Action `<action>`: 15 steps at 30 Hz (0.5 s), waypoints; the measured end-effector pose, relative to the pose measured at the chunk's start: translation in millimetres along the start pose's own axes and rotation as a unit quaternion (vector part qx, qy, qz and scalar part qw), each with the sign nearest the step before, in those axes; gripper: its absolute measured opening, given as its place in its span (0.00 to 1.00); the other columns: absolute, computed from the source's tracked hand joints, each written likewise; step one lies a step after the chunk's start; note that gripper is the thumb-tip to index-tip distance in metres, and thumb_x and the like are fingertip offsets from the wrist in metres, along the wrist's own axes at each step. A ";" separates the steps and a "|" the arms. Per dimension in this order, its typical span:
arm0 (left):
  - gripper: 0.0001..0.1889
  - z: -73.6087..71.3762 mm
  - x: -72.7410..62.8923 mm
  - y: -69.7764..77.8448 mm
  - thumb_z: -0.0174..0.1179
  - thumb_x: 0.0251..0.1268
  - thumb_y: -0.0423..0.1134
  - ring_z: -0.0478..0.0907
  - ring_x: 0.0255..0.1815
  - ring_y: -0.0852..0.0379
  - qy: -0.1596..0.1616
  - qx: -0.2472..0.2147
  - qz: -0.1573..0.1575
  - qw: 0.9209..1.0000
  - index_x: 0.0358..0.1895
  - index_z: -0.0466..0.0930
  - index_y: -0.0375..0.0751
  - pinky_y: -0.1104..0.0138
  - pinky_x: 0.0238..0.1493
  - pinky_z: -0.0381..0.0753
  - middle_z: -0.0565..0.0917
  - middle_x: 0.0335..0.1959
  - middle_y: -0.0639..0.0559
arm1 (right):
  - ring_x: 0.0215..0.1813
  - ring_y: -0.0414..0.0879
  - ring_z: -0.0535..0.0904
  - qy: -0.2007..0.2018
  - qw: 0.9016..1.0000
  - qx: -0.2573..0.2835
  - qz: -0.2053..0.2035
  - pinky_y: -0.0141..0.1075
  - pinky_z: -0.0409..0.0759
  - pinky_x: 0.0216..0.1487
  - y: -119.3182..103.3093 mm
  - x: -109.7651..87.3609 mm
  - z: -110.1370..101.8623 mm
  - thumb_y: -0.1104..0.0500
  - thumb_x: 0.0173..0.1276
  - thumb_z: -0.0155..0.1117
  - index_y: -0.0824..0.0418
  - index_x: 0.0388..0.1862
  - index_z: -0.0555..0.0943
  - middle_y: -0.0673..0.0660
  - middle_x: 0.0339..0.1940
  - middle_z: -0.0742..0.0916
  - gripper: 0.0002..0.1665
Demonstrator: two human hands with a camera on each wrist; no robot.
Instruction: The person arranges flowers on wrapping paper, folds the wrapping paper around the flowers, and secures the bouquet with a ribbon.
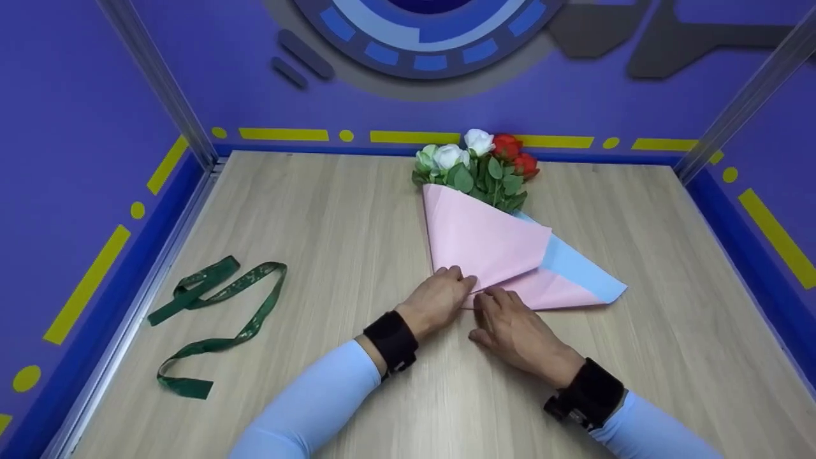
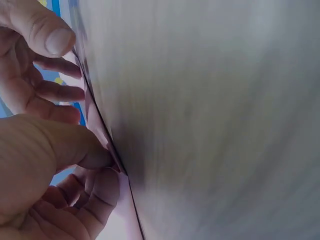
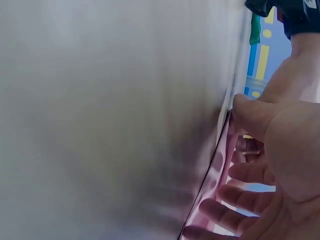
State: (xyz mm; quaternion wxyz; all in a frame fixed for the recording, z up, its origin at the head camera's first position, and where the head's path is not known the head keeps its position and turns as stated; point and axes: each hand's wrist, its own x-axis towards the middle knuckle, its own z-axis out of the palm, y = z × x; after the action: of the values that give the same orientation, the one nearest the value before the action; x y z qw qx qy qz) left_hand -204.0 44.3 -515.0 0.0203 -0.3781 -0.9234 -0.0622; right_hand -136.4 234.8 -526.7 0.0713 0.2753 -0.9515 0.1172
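A bouquet of white, pale green and red roses (image 1: 479,153) lies in a pink wrapping paper (image 1: 481,236), blue on its other side. Its left part is folded across the stems, and a flap reaches out to the right. At the paper's narrow near end, my left hand (image 1: 440,298) pinches the edge between thumb and fingers, as the left wrist view shows at the paper edge (image 2: 116,159). Beside it, my right hand (image 1: 523,335) rests its fingertips on the paper, with fingers spread and slightly bent in the right wrist view (image 3: 280,170). The stems are hidden inside the paper.
A green patterned ribbon (image 1: 248,328) lies loosely looped on the wooden tabletop (image 1: 331,217), to the left of my left arm. Blue panels with yellow markings (image 1: 284,134) enclose the table at the back and both sides.
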 end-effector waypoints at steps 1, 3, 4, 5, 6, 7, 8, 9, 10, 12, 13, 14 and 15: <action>0.18 0.1 -0.2 -0.2 0.58 0.78 0.31 0.83 0.47 0.50 -0.002 0.005 0.002 1.000 0.66 0.81 0.41 0.65 0.48 0.85 0.85 0.50 0.44 | 0.60 0.61 0.80 0.004 1.000 -0.004 -0.002 0.52 0.83 0.60 1.0 -0.5 0.3 0.47 0.70 0.76 0.69 0.61 0.78 0.67 0.60 0.82 0.33; 0.17 -0.2 -0.3 -0.9 0.58 0.77 0.31 0.83 0.48 0.50 -0.005 0.009 0.008 1.000 0.65 0.82 0.42 0.65 0.48 0.85 0.85 0.50 0.45 | 0.59 0.60 0.81 0.008 1.000 -0.012 -0.006 0.51 0.82 0.60 2.1 -1.2 1.3 0.49 0.69 0.77 0.68 0.58 0.79 0.66 0.58 0.82 0.31; 0.17 -0.6 0.0 -1.1 0.58 0.78 0.31 0.83 0.48 0.51 -0.008 0.010 0.012 1.000 0.65 0.82 0.42 0.65 0.48 0.85 0.85 0.51 0.45 | 0.58 0.60 0.81 0.006 1.000 -0.016 -0.008 0.50 0.82 0.60 2.2 -1.5 1.3 0.49 0.69 0.76 0.68 0.58 0.79 0.65 0.57 0.83 0.30; 0.17 -1.0 0.2 -1.3 0.57 0.78 0.31 0.83 0.48 0.51 -0.011 0.011 0.016 1.000 0.65 0.82 0.42 0.65 0.49 0.85 0.85 0.51 0.46 | 0.58 0.59 0.81 0.004 1.000 -0.021 -0.010 0.50 0.82 0.60 2.3 -1.6 1.4 0.49 0.69 0.76 0.68 0.58 0.79 0.65 0.57 0.83 0.30; 0.17 -1.3 0.5 -1.5 0.57 0.78 0.31 0.83 0.49 0.51 -0.014 0.012 0.022 1.000 0.65 0.82 0.42 0.65 0.49 0.85 0.85 0.51 0.46 | 0.57 0.59 0.81 0.001 1.000 -0.027 -0.013 0.50 0.82 0.60 1.9 -1.4 1.3 0.49 0.69 0.76 0.69 0.58 0.79 0.64 0.56 0.83 0.29; 0.17 -1.7 0.6 -1.7 0.57 0.79 0.31 0.83 0.49 0.51 -0.017 0.014 0.027 0.999 0.65 0.82 0.43 0.66 0.49 0.85 0.85 0.51 0.46 | 0.57 0.59 0.81 -0.002 0.999 -0.031 -0.015 0.50 0.82 0.59 1.5 -1.2 1.0 0.49 0.70 0.75 0.69 0.58 0.80 0.64 0.56 0.83 0.29; 0.16 -1.8 0.8 -2.0 0.56 0.79 0.32 0.83 0.49 0.51 -0.020 0.016 0.033 0.999 0.64 0.82 0.43 0.66 0.49 0.85 0.85 0.51 0.46 | 0.56 0.59 0.80 -0.003 0.999 -0.034 -0.016 0.50 0.82 0.59 1.2 -1.1 1.0 0.49 0.70 0.75 0.69 0.58 0.80 0.64 0.56 0.83 0.29; 0.16 -2.0 0.9 -2.3 0.56 0.80 0.32 0.83 0.49 0.52 -0.023 0.019 0.037 0.999 0.65 0.82 0.43 0.65 0.49 0.85 0.85 0.52 0.46 | 0.56 0.59 0.80 -0.006 0.999 -0.038 -0.016 0.50 0.82 0.59 0.8 -1.0 0.8 0.49 0.70 0.74 0.69 0.59 0.80 0.64 0.56 0.83 0.30; 0.16 -2.1 0.8 -2.5 0.56 0.80 0.32 0.83 0.50 0.52 -0.025 0.021 0.041 0.999 0.64 0.82 0.43 0.66 0.49 0.85 0.85 0.52 0.46 | 0.56 0.59 0.81 -0.008 0.999 -0.039 -0.017 0.50 0.82 0.59 0.3 -1.0 0.5 0.49 0.70 0.74 0.70 0.60 0.80 0.64 0.56 0.83 0.31; 0.16 -2.0 1.0 -3.1 0.55 0.81 0.33 0.83 0.50 0.52 -0.027 0.023 0.047 0.998 0.65 0.82 0.43 0.66 0.49 0.85 0.85 0.52 0.47 | 0.57 0.59 0.81 -0.010 0.999 -0.041 -0.016 0.51 0.82 0.59 -0.4 -1.0 -0.2 0.49 0.71 0.74 0.70 0.62 0.80 0.65 0.58 0.83 0.31; 0.16 -1.8 1.1 -3.2 0.55 0.81 0.33 0.83 0.50 0.53 -0.027 0.025 0.049 0.998 0.64 0.83 0.43 0.66 0.49 0.85 0.85 0.52 0.47 | 0.58 0.60 0.81 -0.010 0.999 -0.042 -0.017 0.51 0.82 0.59 -0.6 -1.1 -0.4 0.49 0.71 0.73 0.70 0.62 0.80 0.65 0.59 0.84 0.32; 0.15 -1.8 1.2 -3.4 0.55 0.81 0.33 0.83 0.50 0.53 -0.029 0.026 0.052 0.998 0.64 0.83 0.43 0.66 0.49 0.85 0.85 0.52 0.47 | 0.58 0.60 0.81 -0.008 0.999 -0.044 -0.020 0.51 0.82 0.59 -0.6 -1.5 -0.6 0.49 0.71 0.73 0.71 0.63 0.79 0.66 0.59 0.84 0.32; 0.15 -1.9 1.2 -3.5 0.54 0.82 0.33 0.83 0.50 0.53 -0.031 0.025 0.053 0.998 0.64 0.82 0.43 0.66 0.49 0.85 0.85 0.53 0.47 | 0.58 0.60 0.81 -0.006 0.999 -0.046 -0.024 0.51 0.83 0.59 -0.5 -1.7 -0.8 0.49 0.71 0.74 0.71 0.63 0.80 0.66 0.59 0.84 0.32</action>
State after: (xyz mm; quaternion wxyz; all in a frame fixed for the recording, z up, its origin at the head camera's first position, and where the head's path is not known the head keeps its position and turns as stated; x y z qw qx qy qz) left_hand -207.3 42.4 -513.3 0.0043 -0.4274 -0.9037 -0.0263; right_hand -134.6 235.5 -526.2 0.0808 0.2948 -0.9495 0.0702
